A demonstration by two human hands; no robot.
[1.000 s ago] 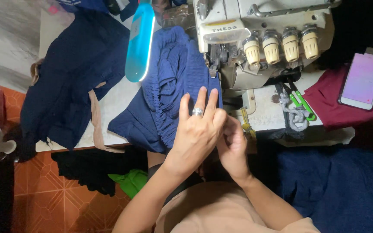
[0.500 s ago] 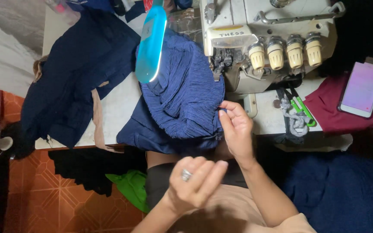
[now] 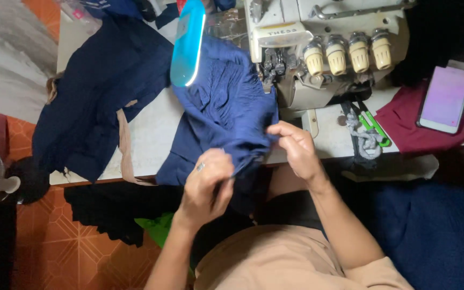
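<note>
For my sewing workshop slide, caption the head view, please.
Both hands, left hand and right hand, grip navy fabric beside an overlock sewing machine.

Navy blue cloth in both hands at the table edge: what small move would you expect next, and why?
Probably drawing the pinched edge taut and sliding it up toward the sewing machine. Both the left hand and the right hand grip the near edge of the navy blue cloth, which lies bunched just left of the machine's presser area, not under it yet.
</note>
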